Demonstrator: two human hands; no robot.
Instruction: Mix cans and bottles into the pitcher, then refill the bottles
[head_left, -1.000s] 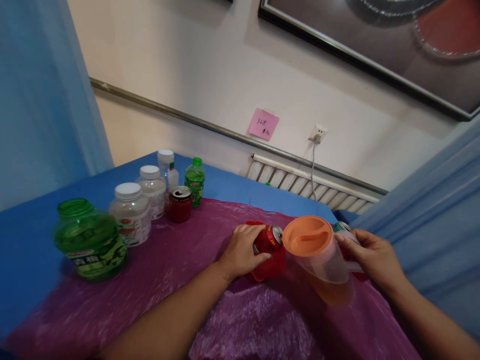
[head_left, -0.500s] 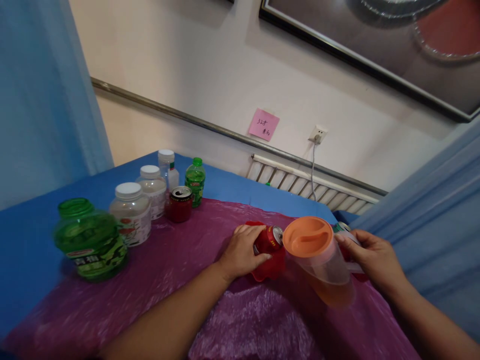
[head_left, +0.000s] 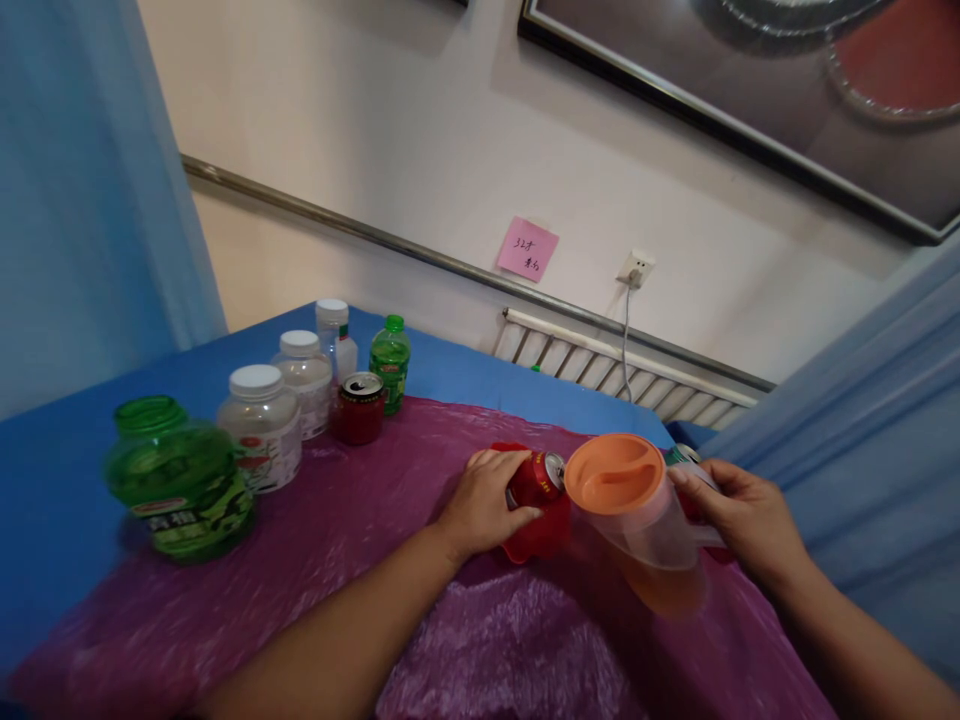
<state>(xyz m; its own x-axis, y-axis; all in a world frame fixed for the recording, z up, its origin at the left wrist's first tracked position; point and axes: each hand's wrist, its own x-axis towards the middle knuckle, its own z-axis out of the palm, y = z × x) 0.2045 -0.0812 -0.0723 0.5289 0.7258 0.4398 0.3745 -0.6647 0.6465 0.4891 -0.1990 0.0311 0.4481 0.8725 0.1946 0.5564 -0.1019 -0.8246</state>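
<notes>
My left hand (head_left: 486, 503) is wrapped round a red drink can (head_left: 535, 480), which is tipped over toward the right above a red scallop-edged dish (head_left: 541, 535). My right hand (head_left: 744, 515) grips the handle of a clear pitcher (head_left: 651, 545) with an orange lid (head_left: 616, 474). The pitcher leans toward the can, and its lid almost meets the can's top; whether they touch I cannot tell. Amber liquid sits low in the pitcher. Behind the right hand another can (head_left: 682, 455) with a green-and-silver top is mostly hidden.
On the left stand a large green bottle (head_left: 180, 480), white-capped clear jars (head_left: 264, 440), an opened red can (head_left: 360, 410) and a smaller green bottle (head_left: 391, 365). Purple plastic sheeting (head_left: 360, 540) covers part of the blue table (head_left: 465, 365). A radiator (head_left: 577, 355) is against the wall.
The pitcher and my right hand have shifted very slightly to the left. My left hand and the red can stay where they were.
</notes>
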